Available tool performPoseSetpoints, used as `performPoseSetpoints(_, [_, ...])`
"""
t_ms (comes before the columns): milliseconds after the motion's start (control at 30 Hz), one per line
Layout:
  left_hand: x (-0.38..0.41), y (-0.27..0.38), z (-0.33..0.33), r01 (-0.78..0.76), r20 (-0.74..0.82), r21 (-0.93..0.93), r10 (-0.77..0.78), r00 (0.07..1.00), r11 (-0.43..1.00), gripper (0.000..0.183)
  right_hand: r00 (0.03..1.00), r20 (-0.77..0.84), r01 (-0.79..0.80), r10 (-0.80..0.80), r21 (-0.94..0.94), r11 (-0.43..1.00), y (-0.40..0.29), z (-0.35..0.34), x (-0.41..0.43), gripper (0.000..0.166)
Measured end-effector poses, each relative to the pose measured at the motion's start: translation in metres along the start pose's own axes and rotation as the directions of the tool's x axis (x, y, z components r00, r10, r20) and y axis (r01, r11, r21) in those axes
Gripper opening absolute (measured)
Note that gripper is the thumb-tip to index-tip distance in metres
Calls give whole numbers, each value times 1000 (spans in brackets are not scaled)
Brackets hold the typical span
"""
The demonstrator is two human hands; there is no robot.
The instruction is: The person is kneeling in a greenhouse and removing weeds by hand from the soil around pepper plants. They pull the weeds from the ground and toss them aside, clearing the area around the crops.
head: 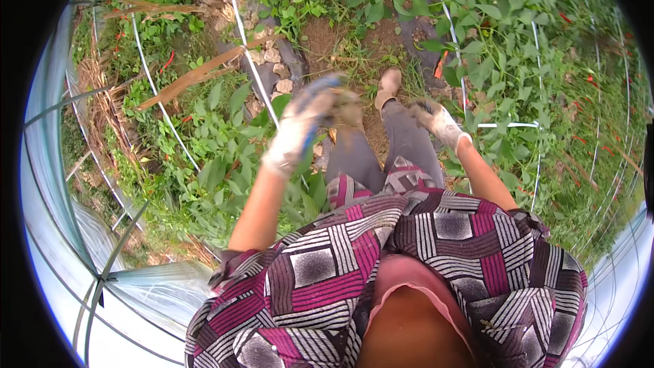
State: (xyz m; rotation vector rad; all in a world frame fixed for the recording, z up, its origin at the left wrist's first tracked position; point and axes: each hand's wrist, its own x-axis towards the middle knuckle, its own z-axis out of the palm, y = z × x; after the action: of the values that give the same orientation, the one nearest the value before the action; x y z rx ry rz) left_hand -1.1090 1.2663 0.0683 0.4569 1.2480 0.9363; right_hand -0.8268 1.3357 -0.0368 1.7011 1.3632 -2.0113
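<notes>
My left hand (309, 115), in a white work glove with blue on it, is raised in front of my left leg. It is motion-blurred, and a tan-green smear beside its fingers may be my boot or something held. My right hand (437, 118), in a white glove with dark fingertips, hangs by my right thigh near pepper plants (485, 66). Its fingers are blurred too, and nothing can be made out in them. Below the hands are my grey trousers (411, 135) and a tan boot (389, 84) on the soil path (324, 41).
White support strings (250, 56) run along the plant rows on both sides. A brown strip (191, 79) crosses the left row. Stones (272, 55) lie on black mulch film (292, 51). Clear plastic sheeting (46, 97) on a frame stands at the left. Red peppers (167, 61) show among leaves.
</notes>
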Motion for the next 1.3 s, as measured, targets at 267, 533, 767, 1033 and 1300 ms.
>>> performPoseSetpoints(267, [219, -291, -84, 325, -544, 22, -261, 797, 945, 63, 857, -515, 0, -31, -60, 998, 154, -27, 225, 56])
performPoseSetpoints(533, [407, -371, -166, 529, -630, 659, 7, 777, 535, 113, 713, -667, -579, 217, -385, 719, 271, -35, 359, 96])
performPoseSetpoints(767, [481, -419, -133, 663, -665, 694, -103, 740, 282, 88, 743, -667, -578, 56, -597, 557, 333, -10, 418, 79])
performPoseSetpoints(1033, [391, -447, -226, 179, -133, 953, -195, 972, 244, 53, 844, -499, -27, 199, 332, 943, 319, -90, 457, 33])
performPoseSetpoints(1300, [278, -478, -297, 510, -773, 471, 57, 632, 720, 20, 933, -332, -113, 140, 99, 989, 198, 45, 439, 66])
